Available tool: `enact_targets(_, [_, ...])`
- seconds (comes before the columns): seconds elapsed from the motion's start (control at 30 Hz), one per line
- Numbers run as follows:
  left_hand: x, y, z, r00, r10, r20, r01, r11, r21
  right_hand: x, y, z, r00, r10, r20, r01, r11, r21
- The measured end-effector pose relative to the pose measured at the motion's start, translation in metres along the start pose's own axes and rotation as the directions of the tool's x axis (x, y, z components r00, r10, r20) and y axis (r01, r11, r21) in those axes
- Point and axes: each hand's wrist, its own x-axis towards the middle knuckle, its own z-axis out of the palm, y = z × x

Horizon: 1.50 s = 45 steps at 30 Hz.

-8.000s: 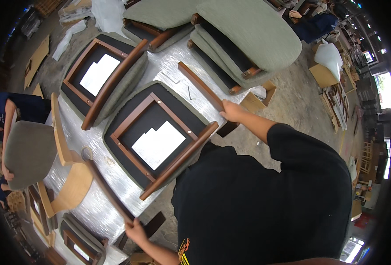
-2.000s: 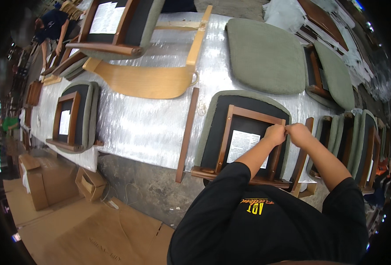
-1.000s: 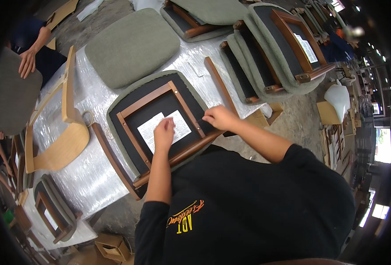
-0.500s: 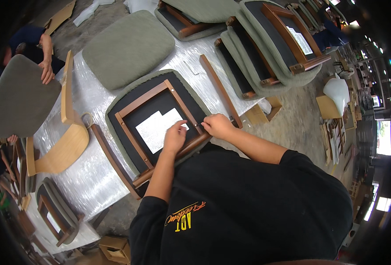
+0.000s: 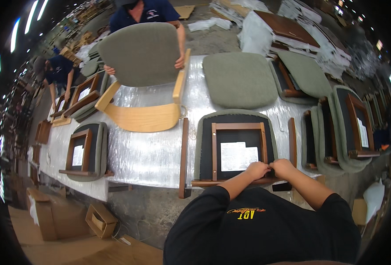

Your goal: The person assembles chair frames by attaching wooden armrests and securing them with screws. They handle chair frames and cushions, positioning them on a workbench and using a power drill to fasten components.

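Note:
In front of me an upholstered chair seat (image 5: pixel 204 132) lies upside down, its black underside up and its grey-green fabric showing round the edge. On it is a brown wooden frame (image 5: pixel 237 126), with a white printed label (image 5: pixel 235 157) inside. My left hand (image 5: pixel 258 170) and my right hand (image 5: pixel 283 168) meet at the frame's near right corner. Both have curled fingers, the tips pinched together. Whatever lies between them is too small or hidden to tell. One loose brown wooden bar (image 5: pixel 184 154) lies left of the seat, another (image 5: pixel 292 141) to its right.
Plastic film covers the table (image 5: pixel 138 154). Across it a co-worker holds a grey seat pad (image 5: pixel 140 55) over a pale bentwood chair frame (image 5: pixel 147 117). Stacked seats (image 5: pixel 354 132) stand at right, a single cushion (image 5: pixel 239 79) beyond. Cardboard boxes (image 5: pixel 102 220) sit lower left.
My view has swung left and up. My left hand, fingers partly spread over the label before, has come right to meet my right hand at the frame's corner, its fingers now closed.

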Motion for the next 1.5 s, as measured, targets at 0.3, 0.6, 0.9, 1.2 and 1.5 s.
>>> enact_targets(0.3, [-0.004, 0.013, -0.018, 0.993, -0.109, 0.035, 0.110, 0.993, -0.031, -0.004, -0.021, 0.023, 0.669, 0.594, 0.447, -0.663, 0.205, 0.720])
enact_targets(0.6, [-0.049, -0.024, -0.081, 0.971, -0.182, -0.152, 0.121, 0.932, -0.342, 0.022, -0.047, -0.039, 0.903, 0.410, -0.128, -0.404, 0.912, 0.075])
enact_targets(0.9, [-0.100, -0.094, -0.156, 0.468, -0.712, -0.523, 0.763, 0.625, -0.169, 0.215, -0.129, -0.074, 0.884, 0.065, -0.463, 0.159, 0.889, 0.430])
enact_targets(1.2, [-0.099, -0.106, -0.146, 0.452, -0.672, -0.586, 0.743, 0.647, -0.170, 0.252, -0.161, -0.060, 0.925, 0.056, -0.376, 0.126, 0.889, 0.441])
enact_targets(1.5, [-0.079, -0.157, -0.168, 0.508, -0.491, -0.708, 0.143, 0.859, -0.492, 0.281, -0.194, -0.098, 0.992, -0.065, 0.105, 0.079, 0.987, -0.141])
